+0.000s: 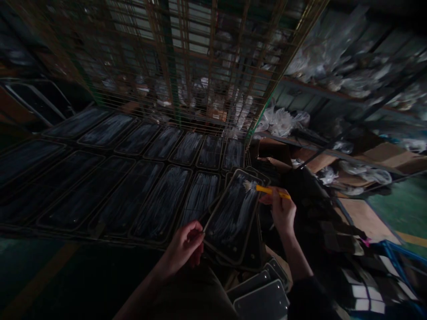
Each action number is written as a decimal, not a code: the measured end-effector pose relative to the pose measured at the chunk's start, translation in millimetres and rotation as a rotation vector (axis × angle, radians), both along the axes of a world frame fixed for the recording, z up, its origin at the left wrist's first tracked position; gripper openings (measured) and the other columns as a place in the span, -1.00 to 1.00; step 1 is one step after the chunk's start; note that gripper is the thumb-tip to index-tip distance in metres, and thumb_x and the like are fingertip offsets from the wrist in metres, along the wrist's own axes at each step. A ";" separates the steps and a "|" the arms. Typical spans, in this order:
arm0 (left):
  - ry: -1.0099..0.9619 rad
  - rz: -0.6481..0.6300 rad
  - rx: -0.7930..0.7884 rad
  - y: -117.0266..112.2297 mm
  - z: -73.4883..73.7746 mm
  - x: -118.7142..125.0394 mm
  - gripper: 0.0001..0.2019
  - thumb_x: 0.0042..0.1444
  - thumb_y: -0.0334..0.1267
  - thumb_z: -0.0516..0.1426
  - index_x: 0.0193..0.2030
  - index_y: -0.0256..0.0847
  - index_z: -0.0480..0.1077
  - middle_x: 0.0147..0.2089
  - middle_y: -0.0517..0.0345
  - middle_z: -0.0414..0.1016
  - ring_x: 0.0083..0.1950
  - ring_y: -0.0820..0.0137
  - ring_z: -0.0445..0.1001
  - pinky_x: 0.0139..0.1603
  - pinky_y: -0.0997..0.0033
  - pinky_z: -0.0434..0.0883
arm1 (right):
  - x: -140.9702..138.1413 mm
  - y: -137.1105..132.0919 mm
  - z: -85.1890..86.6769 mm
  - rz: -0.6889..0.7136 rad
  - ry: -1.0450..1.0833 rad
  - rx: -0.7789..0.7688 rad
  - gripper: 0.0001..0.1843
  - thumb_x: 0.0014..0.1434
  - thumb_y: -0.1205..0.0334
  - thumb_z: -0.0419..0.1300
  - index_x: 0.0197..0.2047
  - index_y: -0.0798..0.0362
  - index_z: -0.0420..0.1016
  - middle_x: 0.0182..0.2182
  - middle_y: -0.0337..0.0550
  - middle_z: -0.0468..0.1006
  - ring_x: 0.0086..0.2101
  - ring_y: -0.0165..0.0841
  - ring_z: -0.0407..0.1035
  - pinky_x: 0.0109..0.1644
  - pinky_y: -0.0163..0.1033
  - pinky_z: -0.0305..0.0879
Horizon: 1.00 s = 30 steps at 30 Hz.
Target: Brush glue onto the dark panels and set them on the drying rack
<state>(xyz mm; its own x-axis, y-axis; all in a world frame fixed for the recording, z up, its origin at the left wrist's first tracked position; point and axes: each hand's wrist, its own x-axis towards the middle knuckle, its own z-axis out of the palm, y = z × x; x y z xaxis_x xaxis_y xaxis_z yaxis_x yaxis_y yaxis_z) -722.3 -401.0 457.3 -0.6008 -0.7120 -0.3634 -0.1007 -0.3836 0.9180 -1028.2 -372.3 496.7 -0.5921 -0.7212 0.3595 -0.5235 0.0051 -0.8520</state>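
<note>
My right hand [283, 209] is closed around the yellow handle of a paintbrush [265, 189]. Its pale bristles meet the upper right part of a dark rectangular panel [230, 222] with rounded corners and a light rim. Whitish streaks run lengthwise over that panel. At the panel's lower left edge, my left hand [188, 242] pinches the rim between thumb and fingers. More dark panels lie beneath it, partly hidden. To the left, several similar streaked panels [162, 202] lie in two rows.
A wire mesh cage wall [187, 66] stands behind the rows. On the right, shelves hold clear plastic bags [282, 122] and cardboard boxes [383, 151]. More panels [262, 300] rest low in front of me. A blue crate [400, 262] sits at lower right.
</note>
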 end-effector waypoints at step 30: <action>0.065 0.166 0.145 12.4 1.3 -7.1 -0.66 0.10 -0.03 0.20 -0.22 -0.23 0.22 -0.58 0.23 0.45 -0.63 0.38 0.46 -0.67 0.51 0.36 | 50.7 108.0 13.8 0.398 0.262 0.320 -0.72 0.35 0.22 0.05 0.10 -0.07 0.37 -0.32 -0.18 0.60 -0.35 -0.34 0.52 -0.33 -0.34 0.42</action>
<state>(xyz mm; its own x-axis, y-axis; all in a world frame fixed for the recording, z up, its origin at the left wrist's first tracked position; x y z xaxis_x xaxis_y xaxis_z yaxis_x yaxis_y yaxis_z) -729.3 -388.7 458.6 -0.5050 -0.7463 -0.4336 0.0323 -0.5184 0.8545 -977.5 -264.3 510.5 -0.1730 -0.9674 0.1851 -0.7312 0.0002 -0.6822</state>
